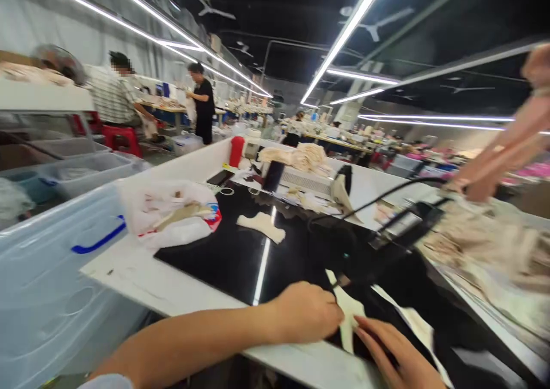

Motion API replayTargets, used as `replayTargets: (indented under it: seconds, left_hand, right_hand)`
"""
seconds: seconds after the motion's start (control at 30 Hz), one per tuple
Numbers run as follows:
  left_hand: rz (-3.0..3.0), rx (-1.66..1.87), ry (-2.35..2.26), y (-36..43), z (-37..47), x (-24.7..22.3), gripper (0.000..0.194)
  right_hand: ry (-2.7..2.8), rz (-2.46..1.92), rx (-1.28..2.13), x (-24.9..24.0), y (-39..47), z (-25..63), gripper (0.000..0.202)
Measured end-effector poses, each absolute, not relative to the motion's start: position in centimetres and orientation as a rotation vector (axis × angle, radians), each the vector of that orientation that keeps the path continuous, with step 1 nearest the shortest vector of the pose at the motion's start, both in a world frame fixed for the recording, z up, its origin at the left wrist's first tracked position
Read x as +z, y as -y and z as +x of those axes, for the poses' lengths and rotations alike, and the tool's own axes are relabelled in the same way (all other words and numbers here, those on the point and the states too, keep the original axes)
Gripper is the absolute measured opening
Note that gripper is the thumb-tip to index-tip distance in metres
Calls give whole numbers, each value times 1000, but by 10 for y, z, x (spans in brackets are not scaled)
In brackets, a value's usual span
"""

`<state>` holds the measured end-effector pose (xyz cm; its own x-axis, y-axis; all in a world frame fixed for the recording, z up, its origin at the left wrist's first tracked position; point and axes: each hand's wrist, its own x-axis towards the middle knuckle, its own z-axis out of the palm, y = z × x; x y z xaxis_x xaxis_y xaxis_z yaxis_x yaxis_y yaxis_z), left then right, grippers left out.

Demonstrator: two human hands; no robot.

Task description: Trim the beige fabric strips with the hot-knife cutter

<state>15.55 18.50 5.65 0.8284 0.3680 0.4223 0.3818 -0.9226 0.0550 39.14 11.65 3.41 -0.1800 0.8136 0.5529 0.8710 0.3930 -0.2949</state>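
Note:
A narrow cream fabric piece (353, 307) lies at the near edge of a glossy black board. My left hand (306, 313) reaches in from the left, its fingers curled closed at the piece's left edge; the fingertips are partly hidden. From the lower right my right hand (397, 349) pinches the same piece near its middle. A second pale fabric strip (415, 320) lies just beyond my right hand. Farther in on the board rests another cream cut piece (261, 226), flat and apart from both hands. A black machine arm (406, 228) hangs over the board's right side.
A white plastic bag (172, 214) with fabric scraps sits at left, beside a large translucent bin (55, 274). Heaped beige fabric (494, 246) fills the right. A red thread cone (236, 150) and a fabric bundle (296, 157) stand at the back. Co-workers are farther off.

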Motion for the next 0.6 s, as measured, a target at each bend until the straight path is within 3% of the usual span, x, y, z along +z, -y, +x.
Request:
replayTargets:
  seconds: [0.3, 0.6]
  left_hand:
    - [-3082, -667, 710, -184, 147, 67, 19]
    - [-3093, -555, 746, -183, 146, 72, 21]
  right_hand:
    - [2116, -1525, -259, 58, -101, 357, 43]
    - [2096, -1567, -182, 62, -104, 356, 41]
